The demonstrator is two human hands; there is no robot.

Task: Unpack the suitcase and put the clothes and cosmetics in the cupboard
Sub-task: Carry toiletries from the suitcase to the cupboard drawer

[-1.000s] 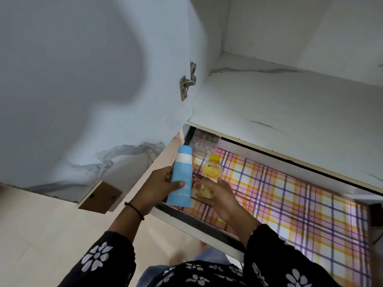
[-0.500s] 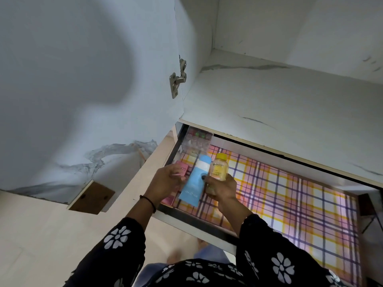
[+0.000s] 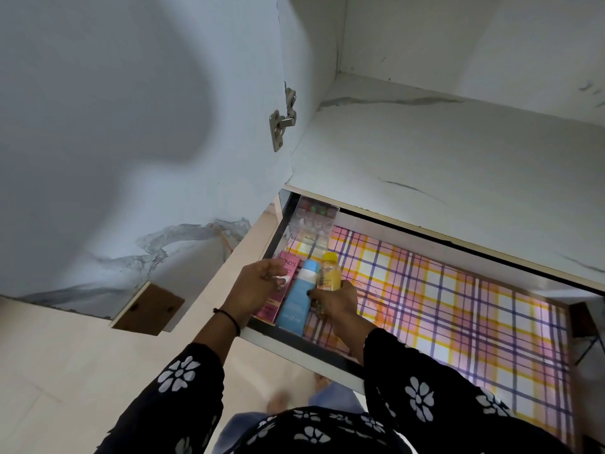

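- Here, the left hand (image 3: 258, 288) reaches in over the front edge of the open drawer (image 3: 304, 347) at its left end, wrist bent, fingers spread and loosely curled above the pink box (image 3: 281, 291); it grips nothing.
- The pink box lies flat against the drawer's left wall, near the front-left corner.
- The blue tube (image 3: 299, 298) lies just beside the box, cap pointing toward the drawer's back, released.
- The right hand (image 3: 337, 304) comes in over the front edge, fingers wrapped around the yellow bottle (image 3: 329, 271), holding it upright just right of the tube.
- A clear organiser (image 3: 312, 219) sits in the drawer's back-left corner.
- A checked liner (image 3: 458, 306) covers the drawer floor.
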